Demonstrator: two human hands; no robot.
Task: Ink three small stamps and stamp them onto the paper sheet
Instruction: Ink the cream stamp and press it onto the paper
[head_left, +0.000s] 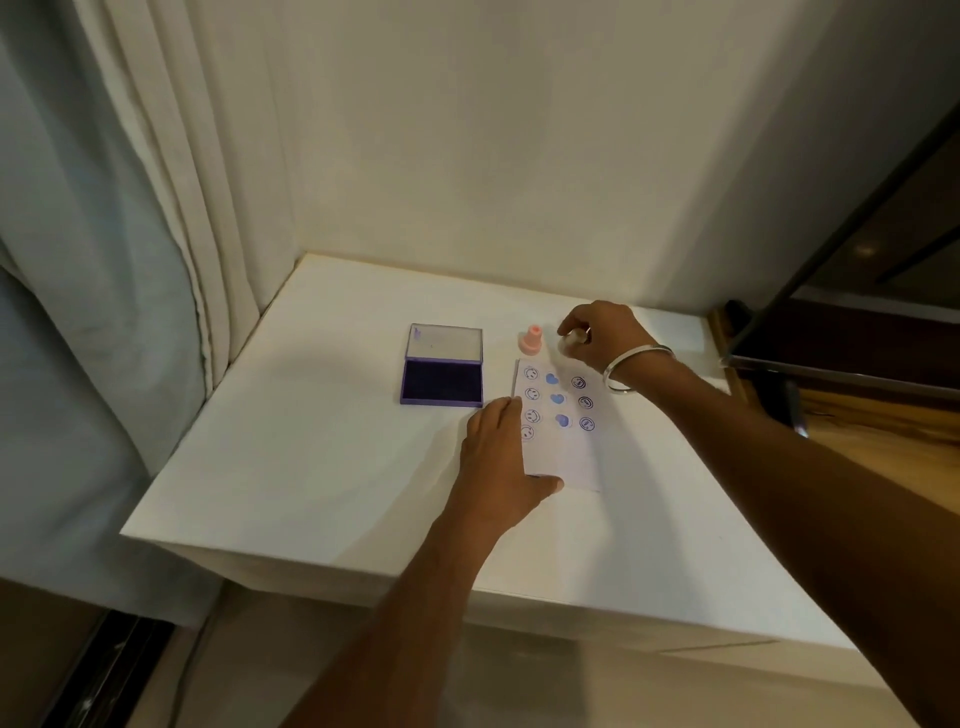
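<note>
Here no lettering is legible on the open purple ink pad or the stamped white paper sheet. The left hand presses flat on the sheet; the right hand pinches a small pale stamp beside the upright pink stamp.

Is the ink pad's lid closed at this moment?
No, the ink pad lies open on the table, its lid tipped back and the dark pad exposed.

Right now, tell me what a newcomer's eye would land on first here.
First the paper sheet near the middle of the white table, printed with columns of blue smileys, hearts and round marks. Then the open purple ink pad to its left, and a pink stamp standing behind the sheet. The left hand presses the sheet's edge; the right hand grips a pale stamp.
</note>
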